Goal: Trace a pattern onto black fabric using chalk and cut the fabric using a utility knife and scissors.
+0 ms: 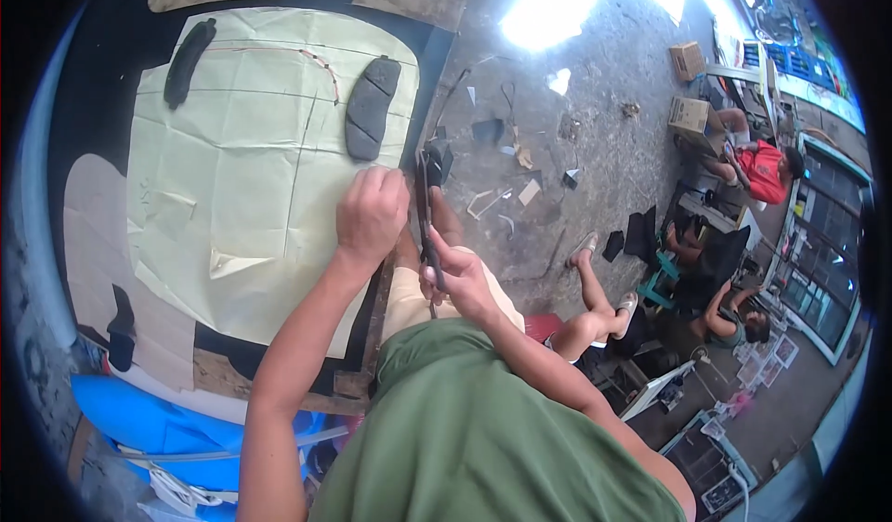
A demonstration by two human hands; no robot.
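My right hand (455, 276) is closed around the dark handles of a pair of scissors (425, 211), whose blades point away from me beside the table's right edge. Just left of the blades, my left hand (373, 208) is closed over the lower right edge of a large pale yellow-green paper pattern (223, 160); what its fingers pinch is hidden. Ruled lines and creases cross the paper, which lies on black sheet material (88, 123). Two dark grey blocks shaped like brake pads rest on it: a grooved one (373, 109) at the right and a curved one (190, 65) at the far left.
A thin red cord (321, 60) lies across the paper. Brown board pieces (93, 215) sit at the table's left. Scraps (530, 192) litter the concrete floor to the right. Farther right, a person in red (764, 171) and another person (720, 318) sit near cardboard boxes (689, 113).
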